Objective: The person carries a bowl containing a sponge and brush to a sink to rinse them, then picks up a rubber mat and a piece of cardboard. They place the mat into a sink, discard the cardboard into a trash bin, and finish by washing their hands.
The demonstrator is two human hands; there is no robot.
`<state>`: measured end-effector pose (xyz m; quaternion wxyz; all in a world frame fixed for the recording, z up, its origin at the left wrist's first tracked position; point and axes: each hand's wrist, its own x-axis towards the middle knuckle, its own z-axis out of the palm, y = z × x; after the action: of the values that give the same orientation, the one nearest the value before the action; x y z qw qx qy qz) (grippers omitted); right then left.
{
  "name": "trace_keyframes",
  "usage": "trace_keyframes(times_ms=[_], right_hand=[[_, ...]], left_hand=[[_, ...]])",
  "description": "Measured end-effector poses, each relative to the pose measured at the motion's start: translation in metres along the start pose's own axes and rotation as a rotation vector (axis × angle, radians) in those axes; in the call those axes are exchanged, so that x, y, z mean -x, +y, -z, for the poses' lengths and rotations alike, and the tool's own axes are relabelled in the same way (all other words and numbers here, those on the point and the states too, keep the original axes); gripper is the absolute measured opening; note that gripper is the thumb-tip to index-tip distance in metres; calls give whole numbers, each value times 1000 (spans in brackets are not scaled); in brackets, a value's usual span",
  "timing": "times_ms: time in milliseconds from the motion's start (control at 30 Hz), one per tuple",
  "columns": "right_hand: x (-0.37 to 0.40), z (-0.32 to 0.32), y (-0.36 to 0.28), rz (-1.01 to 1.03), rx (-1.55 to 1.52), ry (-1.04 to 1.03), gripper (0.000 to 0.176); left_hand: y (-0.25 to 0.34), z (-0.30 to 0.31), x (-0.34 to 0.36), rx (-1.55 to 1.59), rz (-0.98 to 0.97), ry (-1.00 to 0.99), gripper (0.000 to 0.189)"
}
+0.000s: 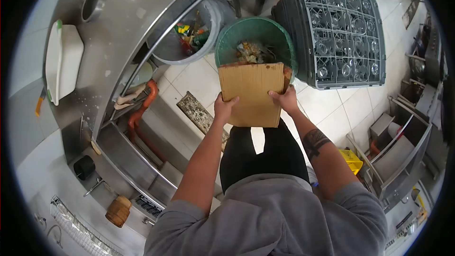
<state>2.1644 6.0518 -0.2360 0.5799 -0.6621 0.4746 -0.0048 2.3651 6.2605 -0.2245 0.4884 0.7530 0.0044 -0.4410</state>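
A piece of brown cardboard (251,96) is held upright in front of my legs, with dark stains along its top edge. My left hand (224,108) grips its left side, thumb lying on the near face. On the right side, my right hand (284,99) holds it the same way. The fingers of both hands are mostly hidden behind the cardboard. Its top edge overlaps the near rim of a round bin with a green liner (227,42). Food scraps (256,52) lie inside that bin.
Left of the green bin stands a grey bin (215,19) with colourful waste. A grey rack of glasses (343,38) is stacked at the right. A steel counter (118,33) with a metal rail runs along the left. A yellow crate (350,161) sits behind my right arm.
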Motion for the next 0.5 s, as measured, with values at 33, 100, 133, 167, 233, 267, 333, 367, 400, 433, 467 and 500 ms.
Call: trace_keyframes(times_ms=[33,100,133,167,233,267,333,367,400,433,467,500], right_hand=[[-1,-4,6,67,355,183,56],[-4,-12,13,136,717,360,62],[-4,-17,12,-5,495,366,66],[-2,-21,12,-146,273,370,70],[-5,-26,7,-195,155,345,69],[-9,-27,2,-231,27,326,67],[-11,-32,-8,-277,-25,345,60],[-10,-33,-13,-275,-98,329,66],[-9,-34,-17,-274,-173,315,72],[-6,-34,-19,-273,-164,310,72],[-2,-34,-22,-294,-216,310,69],[-1,-35,-21,-310,-269,311,66]], left_hand=[[-1,0,-5,-52,-16,25,54],[-2,2,-17,-88,-2,-1,57],[1,2,-18,-129,5,-25,61],[2,3,-15,-124,15,-29,61],[5,2,-2,-440,-51,220,75],[-1,5,9,-432,-39,218,75],[-33,19,48,-464,-16,637,88],[-52,22,63,-452,-8,644,88],[-74,25,77,-108,285,640,88],[-91,27,87,240,572,612,89],[-104,26,94,248,578,614,89],[-110,23,97,676,630,434,79]])
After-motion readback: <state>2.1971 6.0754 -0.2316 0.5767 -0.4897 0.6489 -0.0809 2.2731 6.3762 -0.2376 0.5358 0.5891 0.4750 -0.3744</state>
